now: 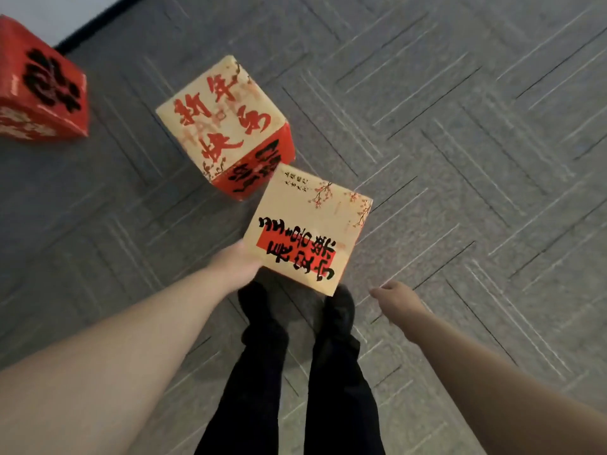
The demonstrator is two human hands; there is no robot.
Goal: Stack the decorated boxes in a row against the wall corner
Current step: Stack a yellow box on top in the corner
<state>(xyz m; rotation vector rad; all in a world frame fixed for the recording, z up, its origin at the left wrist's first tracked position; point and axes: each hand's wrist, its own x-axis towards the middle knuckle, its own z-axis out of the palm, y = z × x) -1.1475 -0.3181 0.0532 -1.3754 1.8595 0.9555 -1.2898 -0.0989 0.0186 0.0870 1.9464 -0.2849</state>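
A cream box with black calligraphy on a red band (308, 231) hangs above my feet, gripped at its near left corner by my left hand (235, 262). My right hand (392, 295) hovers just right of the box's near corner, fingers loosely curled, touching nothing. A second cream box with red characters and red sides (223, 126) sits on the carpet just beyond the held one. A red box with black characters (39, 90) rests at the far left near the wall.
Grey patterned carpet (460, 142) covers the floor. A white wall with a black baseboard (95, 19) runs along the upper left. My legs in black trousers and dark shoes (295, 339) stand below the held box.
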